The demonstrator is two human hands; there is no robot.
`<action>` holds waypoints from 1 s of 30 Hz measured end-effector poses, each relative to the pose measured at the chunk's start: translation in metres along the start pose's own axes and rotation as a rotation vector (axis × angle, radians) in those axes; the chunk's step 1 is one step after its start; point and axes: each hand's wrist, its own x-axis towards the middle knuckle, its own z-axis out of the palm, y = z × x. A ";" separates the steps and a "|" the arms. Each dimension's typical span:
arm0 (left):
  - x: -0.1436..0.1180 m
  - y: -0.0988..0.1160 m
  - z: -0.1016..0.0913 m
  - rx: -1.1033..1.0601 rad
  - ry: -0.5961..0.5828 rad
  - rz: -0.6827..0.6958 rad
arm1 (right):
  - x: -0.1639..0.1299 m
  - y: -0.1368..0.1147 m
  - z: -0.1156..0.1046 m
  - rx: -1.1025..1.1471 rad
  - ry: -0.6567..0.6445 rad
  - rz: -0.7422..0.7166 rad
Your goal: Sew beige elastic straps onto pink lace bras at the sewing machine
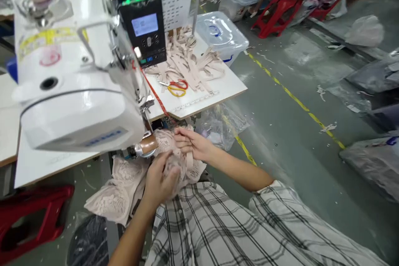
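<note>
Beige lace bras [115, 199] hang in a bunch below the sewing machine [81, 112], over my lap. My left hand [160, 178], slightly blurred, is curled round a sheer part of one lace bra [165, 139], thumb towards the fingers. Close by on the right, my right hand [195, 145] has its fingers bent in against the same bra, with a narrow strap [190, 161] hanging below them. Just left of the hands is the machine's rounded sewing arm [148, 144], touching or very near the fabric.
On the white tabletop [218, 91] lie scissors [177, 87] with red and yellow handles and a pile of beige straps [187, 58]. A control panel [143, 29] stands beside them. Behind is a lidded plastic box [221, 33]; a red stool [37, 216] is at lower left.
</note>
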 end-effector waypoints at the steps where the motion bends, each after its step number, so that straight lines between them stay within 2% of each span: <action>1: 0.001 0.003 0.002 0.017 -0.068 0.028 | -0.004 0.015 0.007 0.023 -0.031 -0.010; 3: 0.000 0.007 0.004 0.015 -0.183 0.005 | -0.005 0.027 0.019 0.054 -0.057 -0.057; 6: -0.002 0.011 -0.001 -0.129 -0.281 -0.093 | 0.008 0.020 0.025 0.093 -0.005 -0.102; 8: -0.002 0.015 -0.007 -0.245 -0.302 -0.162 | 0.015 0.015 0.021 0.080 0.034 -0.141; 10: 0.001 0.021 -0.013 -0.305 -0.258 -0.225 | 0.014 0.016 0.015 -0.090 0.002 -0.138; 12: 0.005 0.025 -0.017 -0.302 -0.182 -0.243 | 0.007 0.020 0.009 -0.416 -0.098 -0.087; 14: 0.010 0.025 -0.020 -0.258 -0.130 -0.157 | 0.001 0.021 0.006 -0.744 -0.115 -0.119; 15: 0.012 0.023 -0.022 -0.216 -0.096 -0.070 | 0.001 0.019 0.006 -0.855 -0.059 -0.204; 17: 0.015 0.014 -0.027 -0.057 0.017 0.136 | 0.009 0.012 0.007 -0.933 0.101 -0.401; 19: 0.016 0.003 -0.033 0.194 0.195 0.278 | 0.024 0.001 0.011 -0.922 0.172 -0.479; 21: 0.015 -0.007 -0.039 0.431 0.355 0.290 | 0.042 -0.007 0.017 -0.935 0.136 -0.460; 23: 0.014 -0.011 -0.043 0.568 0.439 0.200 | 0.057 -0.012 0.022 -1.004 0.075 -0.446; 26: 0.011 -0.010 -0.049 0.617 0.427 0.055 | 0.072 -0.013 0.028 -1.185 0.023 -0.519; 30: 0.007 -0.017 -0.062 0.495 0.211 -0.033 | 0.085 -0.012 0.032 -1.430 0.032 -0.786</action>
